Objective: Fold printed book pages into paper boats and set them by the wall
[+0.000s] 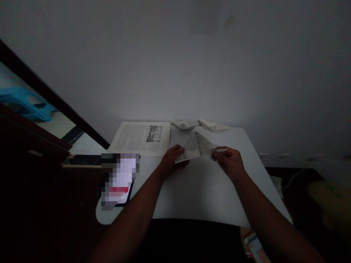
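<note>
A printed sheet of paper [197,145], folded to a peak at the top with a flat band along its lower edge, is held up above the table. My left hand [174,157] pinches its lower left corner, thumb on the front and fingers behind. At the lower right corner my right hand [228,157] grips the paper between thumb and fingertips. Just beyond it, against the wall, lie two folded paper boats, a left one [184,125] and a right one [212,126], made of similar printed paper.
Printed pages [134,140] with a picture lie at the table's back left. A phone [123,179] with a blurred-out screen is at the left edge of the white table [192,197]. The wall [175,65] bounds the back. A blue plastic stool [27,102] shows at far left.
</note>
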Motion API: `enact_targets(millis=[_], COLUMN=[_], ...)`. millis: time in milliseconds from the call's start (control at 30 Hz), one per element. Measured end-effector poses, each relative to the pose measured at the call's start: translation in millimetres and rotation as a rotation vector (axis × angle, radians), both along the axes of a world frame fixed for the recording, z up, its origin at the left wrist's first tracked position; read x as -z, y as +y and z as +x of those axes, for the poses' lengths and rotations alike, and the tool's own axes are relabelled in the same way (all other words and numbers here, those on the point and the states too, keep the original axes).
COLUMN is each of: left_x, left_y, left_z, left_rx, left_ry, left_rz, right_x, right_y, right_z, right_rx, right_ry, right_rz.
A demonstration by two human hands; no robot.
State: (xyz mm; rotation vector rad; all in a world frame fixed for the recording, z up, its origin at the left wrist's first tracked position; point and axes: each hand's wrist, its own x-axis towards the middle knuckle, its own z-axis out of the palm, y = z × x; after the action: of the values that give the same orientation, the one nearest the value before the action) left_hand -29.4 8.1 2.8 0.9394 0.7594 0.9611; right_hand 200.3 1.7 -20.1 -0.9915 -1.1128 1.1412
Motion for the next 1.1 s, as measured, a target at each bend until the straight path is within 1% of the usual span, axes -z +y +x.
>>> enact_targets(millis=[100, 200, 267, 333, 367, 533, 667, 767, 933, 1100], left_x=[4.3, 7.1, 7.4, 6.8, 6.3, 2.4, -0.3, -0.1, 1.1, -1.3], left_y=[4.7, 2.7, -2.0, -6.8, -8.5, -8.6, -7.7, -8.8, -9.7, -8.9], left_z=[-0.1, -2.2, -3.7, -4.5, -4.4, -2.7, -2.6, -1.8, 1.9, 5.1], left_rx=[-0.186, -0.319, -0.342, -0.294, -0.295, -0.367, -0.401, -0.43, -0.518, -0.596], left_ry=[0.008, 0.066, 0.16, 0.297, 0.357, 0.532, 0.602, 0.589, 0.521, 0.429], left_rz=[0.168, 0.345, 0.46, 0.531, 0.552, 0.539, 0.546, 0.522, 0.45, 0.365], right_x=[-1.0, -2.9, -5.1, -7.7, -8.9, -10.1, -8.5, -9.3, -12.3, -13.2], right_y=[-1.1, -1.2, -1.9, -3.4, -4.4, -8.0, -8.4, -9.4, -11.9, -12.2], right_z=[1.3, 2.2, 1.4, -0.3, -1.2, -1.9, 0.0, -1.1, -6.0, -7.7], right_rx=[0.164, 0.254, 0.277, 0.285, 0.282, 0.268, 0.261, 0.284, 0.289, 0.335], right_ry=[-0.069, -0.109, -0.136, -0.153, -0.159, -0.172, -0.21, -0.227, -0.257, -0.256], right_rz=[0.018, 0.016, 0.005, -0.003, -0.005, -0.006, 0.02, 0.009, -0.014, -0.031])
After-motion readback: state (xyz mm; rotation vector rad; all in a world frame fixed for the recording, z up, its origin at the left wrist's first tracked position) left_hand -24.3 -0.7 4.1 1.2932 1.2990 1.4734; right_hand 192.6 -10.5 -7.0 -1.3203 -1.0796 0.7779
